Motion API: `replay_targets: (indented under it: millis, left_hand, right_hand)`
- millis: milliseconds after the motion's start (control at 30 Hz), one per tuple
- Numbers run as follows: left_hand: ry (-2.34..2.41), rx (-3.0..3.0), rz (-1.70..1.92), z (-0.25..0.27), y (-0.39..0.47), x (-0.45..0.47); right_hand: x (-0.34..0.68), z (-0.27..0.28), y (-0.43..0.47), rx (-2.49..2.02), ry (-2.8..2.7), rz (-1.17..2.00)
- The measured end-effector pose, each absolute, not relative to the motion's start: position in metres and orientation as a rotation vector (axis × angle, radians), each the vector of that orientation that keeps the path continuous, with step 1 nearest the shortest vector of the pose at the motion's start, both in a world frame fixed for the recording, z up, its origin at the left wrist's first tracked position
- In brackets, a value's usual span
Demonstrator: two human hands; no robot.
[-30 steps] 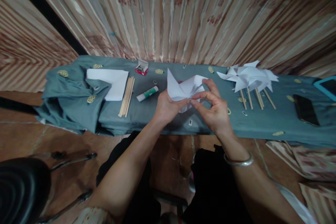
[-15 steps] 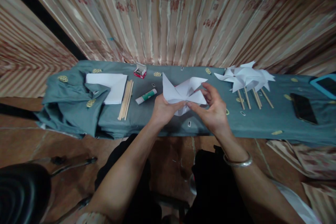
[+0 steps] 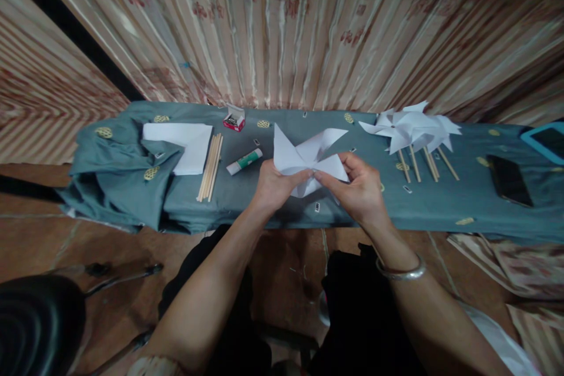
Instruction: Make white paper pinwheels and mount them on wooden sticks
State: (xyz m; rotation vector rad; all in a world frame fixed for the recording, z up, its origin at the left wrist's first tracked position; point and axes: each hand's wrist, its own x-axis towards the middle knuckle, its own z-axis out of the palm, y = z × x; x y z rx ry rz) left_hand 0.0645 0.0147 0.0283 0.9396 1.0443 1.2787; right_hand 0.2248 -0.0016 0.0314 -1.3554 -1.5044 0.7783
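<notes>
A white paper pinwheel (image 3: 308, 155) is held above the middle of the cloth-covered table. My left hand (image 3: 277, 183) grips its left side, the thumb pressed near the centre. From the right, my right hand (image 3: 360, 185) pinches it, and both thumb tips meet at the middle. The fingers behind the paper are hidden. To the left of my hands lie a glue stick (image 3: 244, 161) with a green label and a small open red-and-white box (image 3: 234, 118). Finished-looking white pinwheels (image 3: 416, 126) on wooden sticks are piled to the right.
A bundle of wooden sticks (image 3: 210, 167) lies beside a stack of white paper (image 3: 194, 150) at the left. A dark phone (image 3: 510, 181) and a blue-edged device (image 3: 546, 144) rest at the right. A curtain (image 3: 273, 35) hangs behind the table; a black stool (image 3: 39, 323) stands lower left.
My right fingers have moved down from the pinwheel's upper right blade and closed in behind its right side. The left hand has kept its grip.
</notes>
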Motion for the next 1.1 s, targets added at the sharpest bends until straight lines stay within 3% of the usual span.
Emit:
replay_targets:
  millis: [1100]
  left_hand:
    - [1.196, 0.954, 1.294, 0.0245, 0.0142, 0.0707]
  right_hand:
    - [0.2206, 0.0330, 0.0002, -1.360, -1.425, 0.875]
